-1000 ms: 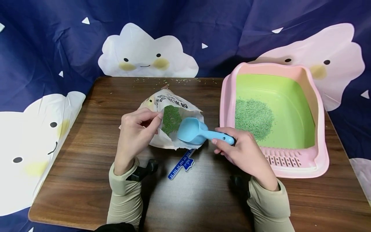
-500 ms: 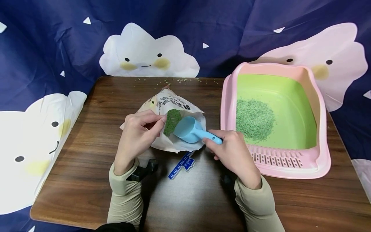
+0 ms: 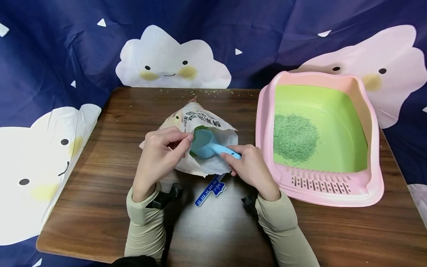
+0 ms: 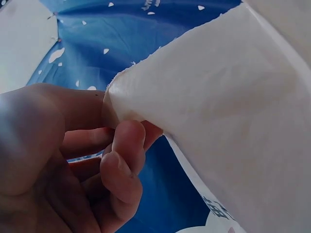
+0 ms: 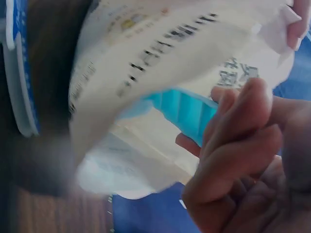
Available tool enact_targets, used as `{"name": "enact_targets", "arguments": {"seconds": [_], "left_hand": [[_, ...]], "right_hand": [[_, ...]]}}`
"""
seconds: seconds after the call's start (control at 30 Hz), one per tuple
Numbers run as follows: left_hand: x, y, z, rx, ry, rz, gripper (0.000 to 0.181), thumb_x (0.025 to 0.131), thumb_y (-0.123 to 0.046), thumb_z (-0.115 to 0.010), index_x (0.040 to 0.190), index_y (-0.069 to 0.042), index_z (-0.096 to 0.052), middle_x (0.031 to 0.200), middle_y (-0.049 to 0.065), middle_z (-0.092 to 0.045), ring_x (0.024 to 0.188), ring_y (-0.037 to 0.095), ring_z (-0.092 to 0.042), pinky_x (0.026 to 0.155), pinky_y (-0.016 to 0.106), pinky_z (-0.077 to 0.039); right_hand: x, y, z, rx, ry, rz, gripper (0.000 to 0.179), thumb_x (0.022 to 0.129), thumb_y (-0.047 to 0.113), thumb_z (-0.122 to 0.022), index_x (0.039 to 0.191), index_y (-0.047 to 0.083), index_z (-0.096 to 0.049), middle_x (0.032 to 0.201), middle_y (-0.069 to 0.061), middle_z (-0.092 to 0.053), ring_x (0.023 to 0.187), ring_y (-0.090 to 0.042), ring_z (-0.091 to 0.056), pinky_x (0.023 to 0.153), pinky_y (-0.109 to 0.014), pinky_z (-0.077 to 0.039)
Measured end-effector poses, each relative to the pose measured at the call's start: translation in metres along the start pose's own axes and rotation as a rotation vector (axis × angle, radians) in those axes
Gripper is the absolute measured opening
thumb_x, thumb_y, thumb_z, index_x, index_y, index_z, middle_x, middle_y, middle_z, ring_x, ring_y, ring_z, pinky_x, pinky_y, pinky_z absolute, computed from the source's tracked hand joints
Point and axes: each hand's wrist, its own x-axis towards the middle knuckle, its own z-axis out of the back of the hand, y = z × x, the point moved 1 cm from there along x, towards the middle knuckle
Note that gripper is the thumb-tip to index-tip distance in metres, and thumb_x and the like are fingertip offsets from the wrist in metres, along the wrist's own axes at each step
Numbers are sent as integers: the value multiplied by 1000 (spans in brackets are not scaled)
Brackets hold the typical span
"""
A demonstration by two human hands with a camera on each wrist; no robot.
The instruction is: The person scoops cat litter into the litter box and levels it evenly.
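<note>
A white paper bag (image 3: 191,167) with black lettering lies on the table, its torn mouth facing me. My left hand (image 3: 160,154) pinches the edge of that mouth between thumb and fingertips; the left wrist view shows the bag's edge (image 4: 146,87) stretched from the pinch. In my right hand (image 3: 251,163) is the handle of a light-blue scoop (image 3: 205,148), whose bowl sits inside the bag. Green pellets (image 3: 201,127) show just past the bowl, most of them hidden by it. From the right wrist, the ribbed underside of the scoop's handle (image 5: 182,111) is visible.
To the right stands a pink litter box (image 3: 265,129) with a green inside and a heap of green pellets (image 3: 295,139). A blue ruler-like strip (image 3: 207,193) lies in front of the bag. Loose bits (image 3: 213,91) are scattered along the table's back edge.
My right hand has moved left, sliding the scoop deeper into the bag and over the pellets. The left hand keeps its pinch on the bag and has barely shifted.
</note>
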Motion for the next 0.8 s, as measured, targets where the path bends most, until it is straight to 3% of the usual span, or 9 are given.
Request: {"name": "enact_targets", "arguments": {"seconds": [0.4, 0.63, 0.8], "left_hand": [[0, 0, 1, 13, -13, -11, 14, 83, -14, -61, 71, -14, -69, 57, -12, -50, 49, -1, -45, 43, 14, -34], [0, 1, 1, 3, -12, -12, 14, 83, -14, -61, 73, -14, -69, 57, -11, -50, 50, -1, -45, 43, 16, -35], [1, 1, 1, 2, -14, -8, 13, 83, -14, -61, 74, -13, -70, 57, -11, -51, 50, 0, -46, 43, 17, -36]], "right_hand": [[12, -9, -14, 4, 89, -75, 24, 87, 27, -57, 103, 11, -64, 64, -5, -63, 49, -15, -58, 47, -27, -45], [20, -15, -29, -54, 157, -67, 24, 90, 30, -52, 81, 11, -63, 63, 0, -61, 48, -9, -49, 49, -26, -40], [26, -14, -35, -82, 155, -42, 25, 90, 30, -51, 76, 12, -62, 63, 2, -59, 50, -11, -45, 51, -26, -38]]}}
